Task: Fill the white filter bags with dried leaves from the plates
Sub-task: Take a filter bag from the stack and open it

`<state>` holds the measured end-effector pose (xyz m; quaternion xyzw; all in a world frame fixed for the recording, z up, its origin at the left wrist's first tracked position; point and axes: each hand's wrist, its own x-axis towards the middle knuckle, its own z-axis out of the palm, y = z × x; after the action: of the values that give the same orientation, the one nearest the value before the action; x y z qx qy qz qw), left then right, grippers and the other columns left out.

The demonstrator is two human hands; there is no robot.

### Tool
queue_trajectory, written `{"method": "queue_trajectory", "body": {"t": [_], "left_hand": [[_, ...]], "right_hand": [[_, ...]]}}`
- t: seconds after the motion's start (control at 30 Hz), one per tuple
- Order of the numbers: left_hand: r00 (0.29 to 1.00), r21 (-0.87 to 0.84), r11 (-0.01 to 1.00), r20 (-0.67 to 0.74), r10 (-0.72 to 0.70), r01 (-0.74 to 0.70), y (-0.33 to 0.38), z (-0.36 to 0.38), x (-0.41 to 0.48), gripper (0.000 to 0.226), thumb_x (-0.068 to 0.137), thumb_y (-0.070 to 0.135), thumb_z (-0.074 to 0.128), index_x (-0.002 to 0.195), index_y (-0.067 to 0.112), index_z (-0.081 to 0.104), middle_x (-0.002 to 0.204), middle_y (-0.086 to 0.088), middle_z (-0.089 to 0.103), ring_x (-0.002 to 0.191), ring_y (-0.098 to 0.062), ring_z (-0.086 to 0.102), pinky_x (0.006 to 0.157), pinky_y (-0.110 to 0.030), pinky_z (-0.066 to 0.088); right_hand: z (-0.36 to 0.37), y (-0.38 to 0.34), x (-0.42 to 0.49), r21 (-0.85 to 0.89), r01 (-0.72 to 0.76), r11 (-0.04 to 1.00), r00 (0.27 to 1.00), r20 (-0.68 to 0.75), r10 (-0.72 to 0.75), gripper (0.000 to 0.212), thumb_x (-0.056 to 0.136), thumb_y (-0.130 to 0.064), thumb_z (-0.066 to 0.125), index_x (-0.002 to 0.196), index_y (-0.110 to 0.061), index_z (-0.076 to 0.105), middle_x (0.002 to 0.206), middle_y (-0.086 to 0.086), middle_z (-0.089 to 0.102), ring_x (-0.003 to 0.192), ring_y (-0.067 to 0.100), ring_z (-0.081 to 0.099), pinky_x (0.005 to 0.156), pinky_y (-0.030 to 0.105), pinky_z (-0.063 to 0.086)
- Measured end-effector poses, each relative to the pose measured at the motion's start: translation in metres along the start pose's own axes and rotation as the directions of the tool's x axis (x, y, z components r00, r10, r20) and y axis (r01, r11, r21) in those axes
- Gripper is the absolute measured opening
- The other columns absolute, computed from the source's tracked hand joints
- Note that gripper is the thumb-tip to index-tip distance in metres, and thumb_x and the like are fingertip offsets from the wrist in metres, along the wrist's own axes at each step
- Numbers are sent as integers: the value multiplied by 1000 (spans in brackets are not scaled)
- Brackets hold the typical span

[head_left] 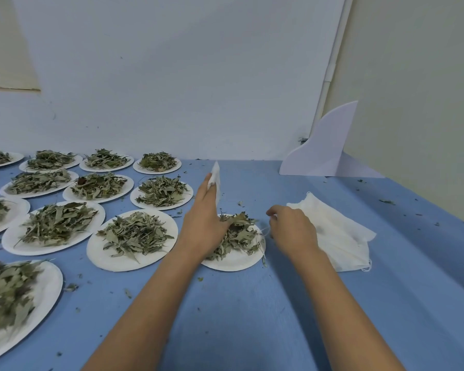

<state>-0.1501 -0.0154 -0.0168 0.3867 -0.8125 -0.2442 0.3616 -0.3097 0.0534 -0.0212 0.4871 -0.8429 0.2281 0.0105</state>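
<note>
One white filter bag (216, 174) stands upright in the fingertips of the left hand (204, 223), which reaches with long, nearly straight fingers over the far left part of the nearest plate (233, 263) and its dried leaves (241, 232). The right hand (292, 228) hovers knuckles-up with curled fingers just past that plate's right rim, and whether it pinches anything cannot be told. Just behind it lies a pile of filter bags (338, 236), too flat to count. Thirteen leaf-heaped plates (131, 261) show on the blue table (252, 317), several cut by the left edge.
</note>
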Motion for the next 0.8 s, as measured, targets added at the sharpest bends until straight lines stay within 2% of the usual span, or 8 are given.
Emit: {"method": "queue_trajectory", "body": {"t": [0.13,0.2,0.27,0.43,0.53,0.6,0.7,0.8], "left_hand": [[1000,-28,999,17,-19,19,-2,-2,-2,78,82,21,66,149,21,26,155,14,17,123,-12,46,95,-35,46],[1000,-83,997,-17,-10,9,-1,-5,-3,76,82,27,66,148,24,29,152,16,23,99,9,52,89,-31,45],[998,-136,990,-58,17,-25,-1,-8,-5,65,86,24,60,145,27,34,148,16,29,99,18,46,85,-25,39],[991,-211,974,-125,52,-78,0,-12,-8,62,88,3,47,144,27,36,143,16,31,109,10,35,78,-17,36],[993,-218,974,-116,32,-57,-1,-13,-9,58,96,9,40,149,26,27,153,15,21,128,-15,43,95,-36,46],[994,-202,978,-107,29,-50,-1,-13,-11,52,100,14,34,150,26,24,155,16,17,130,-28,45,100,-48,44],[987,-204,977,-155,36,-68,2,-15,-14,46,103,17,31,147,28,30,155,13,21,121,-31,53,95,-43,47],[965,-108,992,-257,41,-71,4,-19,-16,41,102,21,35,142,30,41,152,10,33,115,-20,54,94,-33,44]], "right_hand": [[-2,-1,-2,-72,18,997,999,-42,-21,34,91,-20,52,123,-29,59,103,-3,70,102,19,60,70,26,36],[-1,-2,-3,-71,20,997,999,-44,-24,36,88,-18,56,122,-30,60,106,-5,67,101,18,60,69,25,35],[-1,-4,-3,-41,35,999,998,-54,-37,35,87,-15,54,119,-28,61,109,-4,65,99,19,59,68,26,35],[5,-8,-5,-16,41,999,999,-8,-41,29,92,-17,42,105,-19,67,107,1,66,93,24,59,69,28,38],[9,-7,-7,-109,-11,994,999,48,16,27,93,-15,39,73,-8,56,97,5,61,77,25,47,63,29,34],[7,-7,-8,-103,-26,994,998,47,31,28,94,-14,38,73,-7,55,97,6,61,75,25,47,62,29,34],[-3,-18,-9,218,51,975,995,-100,-29,28,93,-14,42,102,-13,69,91,-1,68,76,11,59,66,25,42],[-19,-47,-13,631,209,747,971,-226,-81,19,88,-16,55,91,-28,71,72,-9,65,58,-4,55,56,9,40]]}}
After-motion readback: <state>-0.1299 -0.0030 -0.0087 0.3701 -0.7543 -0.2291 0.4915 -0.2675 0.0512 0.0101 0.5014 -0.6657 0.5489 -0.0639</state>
